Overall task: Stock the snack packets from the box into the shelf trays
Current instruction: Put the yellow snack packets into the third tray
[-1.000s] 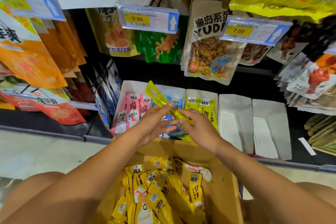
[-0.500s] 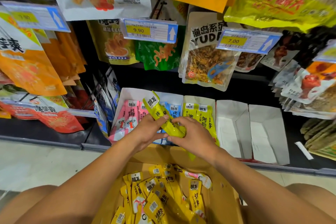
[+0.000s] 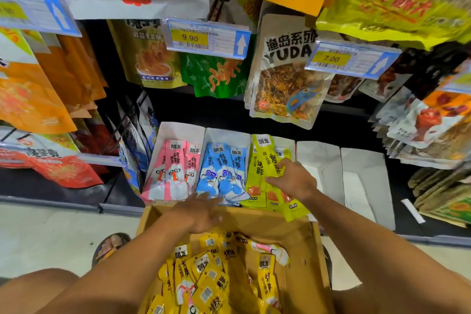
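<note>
The hands had parted since the moment before, when both held one packet in front of the blue tray. The right hand (image 3: 293, 181) was now at the third tray (image 3: 289, 144), fingers and thumb curled round lime packets (image 3: 265, 163) that stood in it, one hanging out over its front edge. The left hand (image 3: 201, 214) had drawn back to the far rim of the box (image 3: 300, 234); it was blurred, fingers loose and holding nothing. The box sat on the floor (image 3: 51, 232) against the shelf (image 3: 280, 120), with yellow packets (image 3: 204, 275) heaped inside. On the shelf, left to right, stood a tray of pink packets (image 3: 175, 168), a tray of blue packets (image 3: 224, 171), the lime tray, then two white trays (image 3: 367, 181). Bagged snacks hung above, with price tags reading 9.90 (image 3: 206, 38) and 7.00 (image 3: 351, 58).
</note>
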The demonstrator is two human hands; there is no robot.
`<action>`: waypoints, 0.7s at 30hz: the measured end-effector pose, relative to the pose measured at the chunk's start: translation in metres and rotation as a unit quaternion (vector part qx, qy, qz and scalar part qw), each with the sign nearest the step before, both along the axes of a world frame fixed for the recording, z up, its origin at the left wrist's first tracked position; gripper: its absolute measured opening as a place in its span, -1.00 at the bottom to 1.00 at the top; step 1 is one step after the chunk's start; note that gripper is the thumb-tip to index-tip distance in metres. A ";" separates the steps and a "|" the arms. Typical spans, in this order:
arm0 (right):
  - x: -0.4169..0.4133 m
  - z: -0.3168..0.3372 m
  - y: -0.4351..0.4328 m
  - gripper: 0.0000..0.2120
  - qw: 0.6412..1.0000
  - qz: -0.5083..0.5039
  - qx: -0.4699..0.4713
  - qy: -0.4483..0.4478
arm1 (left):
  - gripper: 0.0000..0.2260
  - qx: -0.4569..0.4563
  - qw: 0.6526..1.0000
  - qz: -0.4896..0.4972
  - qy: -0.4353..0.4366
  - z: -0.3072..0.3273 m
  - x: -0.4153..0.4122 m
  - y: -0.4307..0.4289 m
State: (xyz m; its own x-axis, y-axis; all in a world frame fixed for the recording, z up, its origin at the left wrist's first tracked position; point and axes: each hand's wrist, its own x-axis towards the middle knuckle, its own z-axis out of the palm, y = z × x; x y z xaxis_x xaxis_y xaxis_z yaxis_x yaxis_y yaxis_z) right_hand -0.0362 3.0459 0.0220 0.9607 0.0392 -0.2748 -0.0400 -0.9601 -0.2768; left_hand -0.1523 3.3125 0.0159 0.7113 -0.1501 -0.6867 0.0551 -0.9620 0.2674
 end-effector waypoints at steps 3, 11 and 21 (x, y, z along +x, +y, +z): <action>0.013 -0.018 -0.002 -0.37 0.998 0.007 -0.063 0.013 | -0.36 0.052 0.997 -0.008 0.050 -0.013 -0.005 0.004; 0.035 -0.066 0.002 -0.45 0.994 0.016 -0.107 0.011 | -0.31 0.052 0.997 -0.012 0.057 -0.013 -0.006 0.004; 0.028 -0.068 -0.014 -0.42 0.998 0.044 -0.019 0.028 | -0.32 0.056 0.997 -0.025 0.043 -0.013 -0.008 0.011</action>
